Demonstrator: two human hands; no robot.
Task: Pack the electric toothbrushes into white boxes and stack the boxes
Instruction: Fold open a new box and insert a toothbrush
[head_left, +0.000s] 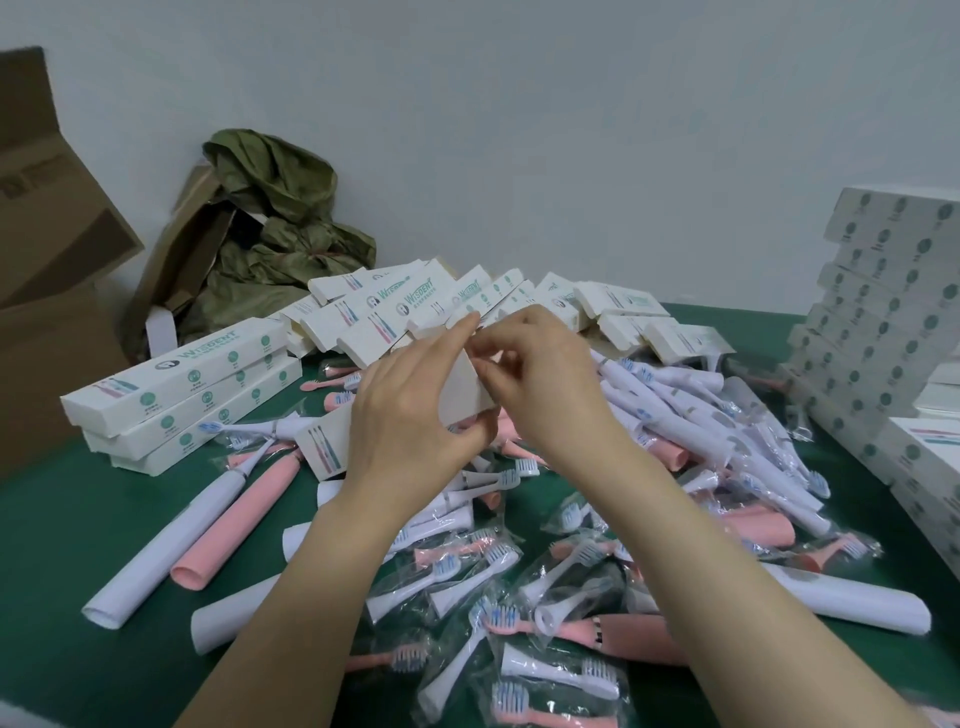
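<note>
I hold one white toothbrush box (465, 392) above the middle of the green table (62, 525). My left hand (410, 410) grips its body from the left, thumb underneath. At the box's far end, my right hand (540, 384) pinches the flap. Beneath my hands lies a heap of pink and white toothbrush handles (670, 410) wrapped in paper, and bagged brush heads (467, 566). A white handle (176, 535) and a pink handle (244, 514) lie side by side at the left.
Three closed boxes are stacked at the left (182, 395). Loose empty boxes are piled at the back (395, 306). A tall stack of packed boxes (878, 322) stands at the right. Brown cartons (47, 270) and a green bag (275, 228) sit at the back left.
</note>
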